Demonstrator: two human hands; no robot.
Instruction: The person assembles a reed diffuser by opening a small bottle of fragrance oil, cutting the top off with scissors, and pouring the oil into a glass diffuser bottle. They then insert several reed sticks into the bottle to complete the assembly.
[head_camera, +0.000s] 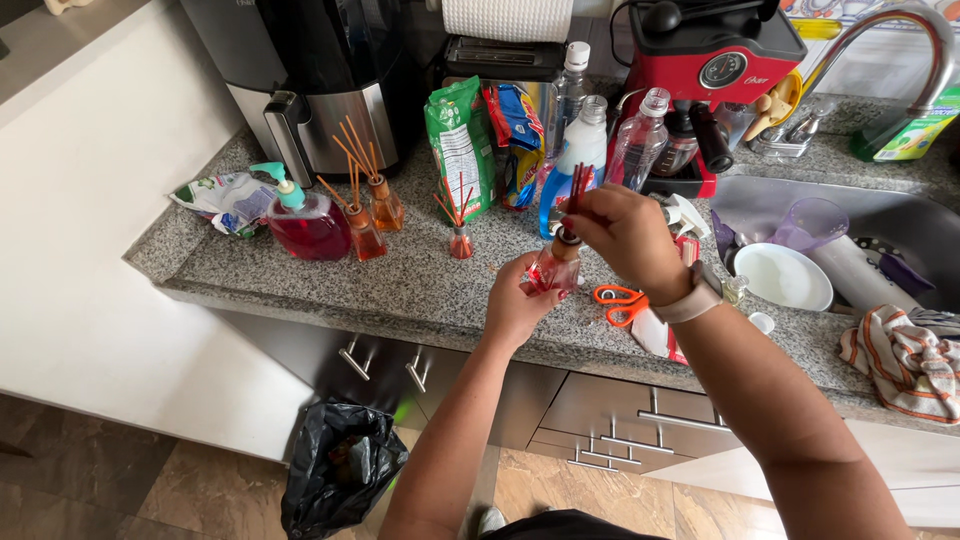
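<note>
Gripping a small diffuser bottle (553, 268) above the counter's front edge (420, 300), the left hand (515, 300) closes its fingers around the glass from below, while the right hand (628, 235) pinches red reed sticks (577, 188) standing in the neck; orange scissors (622, 303) lie just beside.

Bare forearms, no sleeves; a pale pink wristwatch (697, 297) on the right wrist

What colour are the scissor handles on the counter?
Orange; the scissors show best in the head view, under the right hand.
</note>
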